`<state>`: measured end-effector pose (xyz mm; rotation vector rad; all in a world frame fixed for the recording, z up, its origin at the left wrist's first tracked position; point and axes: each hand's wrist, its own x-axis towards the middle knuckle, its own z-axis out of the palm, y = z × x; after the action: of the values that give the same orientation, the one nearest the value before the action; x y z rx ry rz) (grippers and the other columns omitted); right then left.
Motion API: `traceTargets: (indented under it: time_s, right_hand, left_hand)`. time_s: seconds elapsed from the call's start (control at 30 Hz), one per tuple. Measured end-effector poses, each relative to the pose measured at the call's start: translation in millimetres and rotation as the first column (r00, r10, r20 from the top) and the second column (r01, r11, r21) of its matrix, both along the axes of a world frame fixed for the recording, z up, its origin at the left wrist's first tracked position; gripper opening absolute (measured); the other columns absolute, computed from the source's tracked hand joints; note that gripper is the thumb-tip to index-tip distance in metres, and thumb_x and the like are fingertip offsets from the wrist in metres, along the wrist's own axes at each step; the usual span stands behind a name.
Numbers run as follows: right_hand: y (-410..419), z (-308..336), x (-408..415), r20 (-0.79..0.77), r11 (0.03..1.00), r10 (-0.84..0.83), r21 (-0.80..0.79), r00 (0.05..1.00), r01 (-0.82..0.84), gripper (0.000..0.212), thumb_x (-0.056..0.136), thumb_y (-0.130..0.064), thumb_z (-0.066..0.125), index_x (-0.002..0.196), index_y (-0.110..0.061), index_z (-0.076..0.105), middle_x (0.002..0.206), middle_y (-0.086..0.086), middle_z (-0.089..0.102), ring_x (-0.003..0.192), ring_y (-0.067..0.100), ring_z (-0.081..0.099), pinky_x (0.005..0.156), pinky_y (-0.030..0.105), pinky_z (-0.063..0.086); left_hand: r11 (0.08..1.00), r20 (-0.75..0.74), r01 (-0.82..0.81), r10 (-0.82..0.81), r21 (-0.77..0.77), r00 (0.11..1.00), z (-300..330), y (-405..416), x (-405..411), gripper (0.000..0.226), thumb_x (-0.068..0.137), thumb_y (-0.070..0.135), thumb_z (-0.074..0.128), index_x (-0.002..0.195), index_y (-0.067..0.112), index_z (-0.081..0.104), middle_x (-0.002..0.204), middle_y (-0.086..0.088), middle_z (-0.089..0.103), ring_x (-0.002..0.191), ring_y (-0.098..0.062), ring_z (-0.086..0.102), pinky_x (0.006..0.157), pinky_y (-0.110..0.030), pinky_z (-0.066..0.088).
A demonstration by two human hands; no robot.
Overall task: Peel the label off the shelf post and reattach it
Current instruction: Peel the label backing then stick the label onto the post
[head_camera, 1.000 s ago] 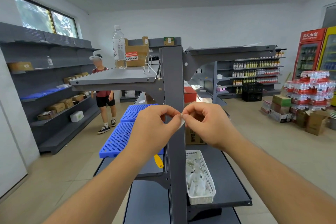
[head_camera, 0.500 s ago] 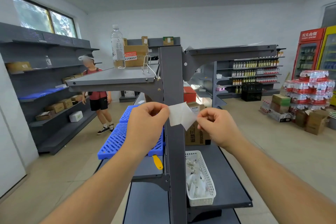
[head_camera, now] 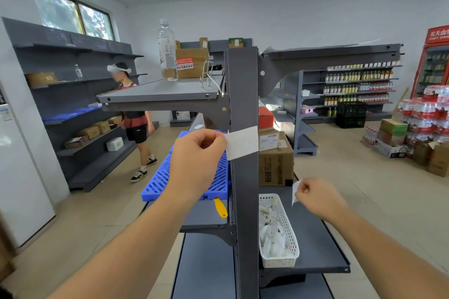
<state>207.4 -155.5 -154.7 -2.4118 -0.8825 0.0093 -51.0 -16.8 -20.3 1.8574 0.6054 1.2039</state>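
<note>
A white rectangular label (head_camera: 243, 143) lies across the front of the grey shelf post (head_camera: 244, 80) at about chest height. My left hand (head_camera: 196, 162) pinches the label's left edge, just left of the post. The label's right edge reaches the post's right side. Lower on the right, above the shelf, my right hand (head_camera: 315, 198) is closed on a small white strip of paper (head_camera: 296, 192). Whether the label is stuck down on the post cannot be told.
A white basket (head_camera: 289, 226) with small packets sits on the right shelf. A cardboard box (head_camera: 275, 167) stands behind it. Blue plastic grids (head_camera: 160, 182) and a yellow tool (head_camera: 220, 207) lie on the left shelf. A water bottle (head_camera: 167, 51) stands on top. A person (head_camera: 134, 119) walks at left.
The two hands held the label together in front of the post. My right hand has since dropped down and right with a small strip, while my left hand keeps the label against the post.
</note>
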Motion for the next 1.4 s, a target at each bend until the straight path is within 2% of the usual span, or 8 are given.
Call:
traceTargets:
  time_s: [0.17,0.33,0.47,0.67,0.83,1.0,1.3,1.4]
  right_hand:
    - [15.9,-31.1,9.6,-0.004,0.988,0.059,-0.14,0.998,-0.059,0.013,0.084,-0.023,0.057,0.076,-0.015,0.064,0.072,-0.001,0.067,0.071,0.019,0.064,0.058,0.032,0.048]
    - [38.2,-46.1,6.5,0.023,0.962,0.115,-0.25,0.993,-0.106,0.018,0.088,-0.024,0.053,0.071,-0.017,0.054,0.072,-0.003,0.063,0.065,0.017,0.057,0.053,0.03,0.04]
    - [54.1,-49.5,-0.5,0.089,0.931,0.162,-0.343,0.983,-0.122,0.02,0.092,-0.026,0.049,0.079,-0.017,0.061,0.076,-0.004,0.063,0.066,0.017,0.06,0.05,0.029,0.039]
    - [65.0,-48.3,0.7,0.139,0.938,0.155,-0.331,0.978,-0.102,0.025,0.093,-0.03,0.049,0.069,-0.021,0.053,0.072,-0.003,0.058,0.069,0.022,0.062,0.049,0.03,0.039]
    - [67.0,-43.0,1.2,0.146,0.946,0.142,-0.31,0.979,-0.091,0.016,0.09,-0.031,0.058,0.076,-0.024,0.055,0.081,0.0,0.062,0.076,0.024,0.063,0.059,0.032,0.049]
    - [66.7,-47.4,5.0,0.19,0.962,0.132,-0.26,0.973,-0.079,0.032,0.097,-0.035,0.051,0.067,-0.021,0.051,0.071,0.0,0.06,0.07,0.026,0.062,0.058,0.033,0.048]
    - [67.0,-46.9,4.8,0.172,0.979,0.105,-0.19,0.979,-0.072,0.018,0.094,-0.033,0.059,0.08,-0.022,0.058,0.08,0.001,0.067,0.073,0.025,0.061,0.063,0.034,0.053]
    - [63.8,-39.3,-3.4,0.166,0.997,0.051,-0.061,0.985,-0.042,0.02,0.097,-0.028,0.054,0.082,-0.017,0.062,0.074,0.002,0.067,0.065,0.025,0.059,0.061,0.037,0.056]
  left_hand:
    - [1.0,-0.008,-0.006,0.006,0.021,1.0,-6.3,5.7,-7.4,0.018,0.091,0.017,0.066,0.08,0.025,0.078,0.072,0.012,0.074,0.059,0.002,0.058,0.053,-0.011,0.045]
    - [0.998,-0.019,-0.024,0.025,0.05,1.0,-9.7,10.4,-15.6,0.021,0.093,0.018,0.066,0.078,0.03,0.074,0.076,0.018,0.072,0.066,0.007,0.061,0.055,-0.01,0.048]
    - [0.997,-0.033,-0.029,0.032,0.076,0.999,-11.4,13.4,-17.5,0.025,0.094,0.018,0.066,0.075,0.035,0.071,0.084,0.02,0.07,0.066,0.009,0.059,0.058,-0.013,0.051]
    - [0.997,-0.019,-0.029,0.03,0.072,0.999,-12.1,15.2,-16.7,0.022,0.093,0.017,0.067,0.077,0.032,0.073,0.078,0.018,0.072,0.07,0.009,0.063,0.058,-0.009,0.05]
    - [0.997,-0.022,-0.013,0.014,0.074,1.0,-11.7,16.3,-16.0,0.022,0.093,0.019,0.066,0.077,0.032,0.073,0.082,0.022,0.071,0.07,0.009,0.062,0.057,-0.008,0.048]
    - [0.998,-0.025,-0.004,0.005,0.066,1.0,-11.5,16.4,-14.5,0.022,0.094,0.018,0.066,0.077,0.031,0.073,0.082,0.023,0.071,0.069,0.01,0.062,0.056,-0.008,0.047]
    - [0.997,-0.037,-0.001,0.004,0.072,0.999,-12.5,16.2,-13.4,0.023,0.094,0.017,0.067,0.077,0.032,0.072,0.071,0.02,0.07,0.073,0.014,0.062,0.059,-0.005,0.048]
    - [0.997,-0.036,0.001,0.002,0.078,0.999,-11.8,17.5,-13.8,0.026,0.093,0.017,0.066,0.075,0.035,0.07,0.078,0.025,0.071,0.072,0.012,0.062,0.06,-0.006,0.048]
